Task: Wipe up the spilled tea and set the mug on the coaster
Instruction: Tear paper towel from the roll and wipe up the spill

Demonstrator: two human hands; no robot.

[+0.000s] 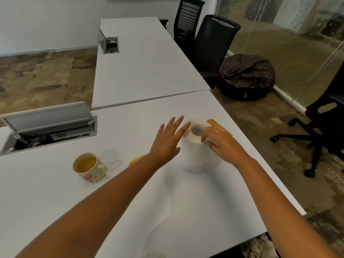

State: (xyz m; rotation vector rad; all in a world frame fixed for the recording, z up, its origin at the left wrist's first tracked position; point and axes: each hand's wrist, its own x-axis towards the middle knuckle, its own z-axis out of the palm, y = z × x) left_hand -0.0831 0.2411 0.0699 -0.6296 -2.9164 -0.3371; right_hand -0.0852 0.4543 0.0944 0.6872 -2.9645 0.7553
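One mug (pixel 90 168), pink hearts, no readable writing, stood lower left on the desk (pixel 55 192). One paper roll (pixel 197 155) stood at centre. Left hand (pixel 167 140) spread flat, fingers against the roll; right hand (pixel 221 144) pinched its top edge. Two yellow items, partly hidden.

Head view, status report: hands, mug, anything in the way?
Left hand open beside paper roll; right hand pinching its top edge. Mug upright, tea inside, untouched. Nothing blocking.

black office chairs (pixel 204 40), dark beanbag (pixel 245 77), open cable hatch (pixel 50 127), perhaps sockets inside
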